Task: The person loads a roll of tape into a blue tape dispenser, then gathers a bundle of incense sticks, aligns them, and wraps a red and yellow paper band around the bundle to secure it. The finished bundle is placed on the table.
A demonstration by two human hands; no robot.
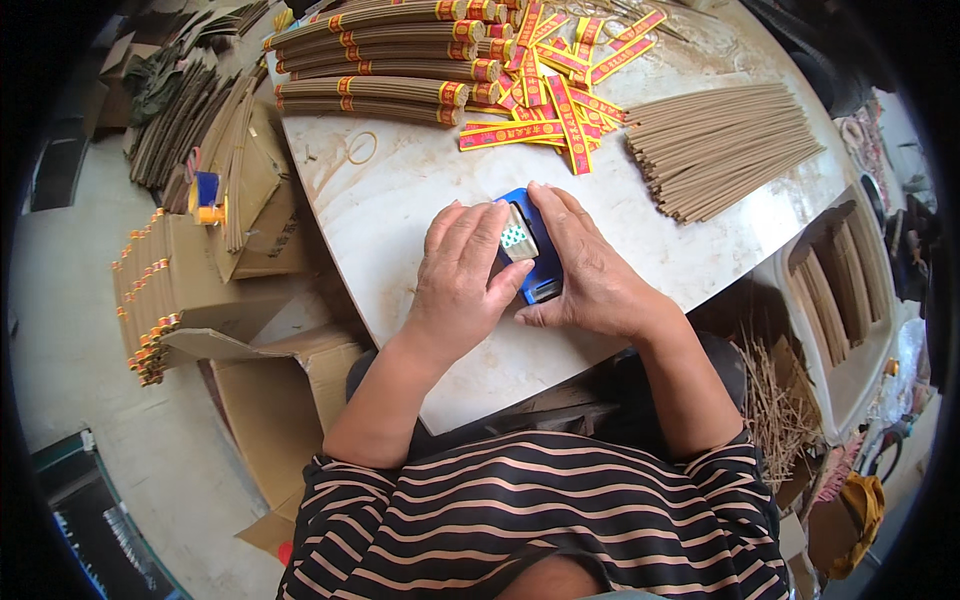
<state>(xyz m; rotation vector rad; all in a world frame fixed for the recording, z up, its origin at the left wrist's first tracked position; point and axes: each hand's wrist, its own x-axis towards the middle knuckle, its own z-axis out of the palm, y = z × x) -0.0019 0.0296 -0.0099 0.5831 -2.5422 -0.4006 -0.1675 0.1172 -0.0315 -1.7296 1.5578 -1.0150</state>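
Note:
Both hands meet over a blue tape dispenser (pixel 546 268) near the middle of the white table. My right hand (pixel 590 262) wraps around its right side, thumb by the near end. A roll of tape (pixel 514 236) with a pale, green-patterned face sits in the dispenser. My left hand (pixel 462 262) is closed over the roll from the left, fingertips at the far side and thumb at the near side. Beyond the hands lies a loose pile of red and yellow paper labels (pixel 572 125). To the right of the pile is a spread of loose brown incense sticks (pixel 720 145).
Labelled incense bundles (pixel 370 95) are stacked at the table's far left. A thin ring (pixel 362 148) lies below them. Left of the table stand cardboard boxes (pixel 275 400) and more bundles (pixel 150 300). A white crate (pixel 835 300) holding sticks is at the right.

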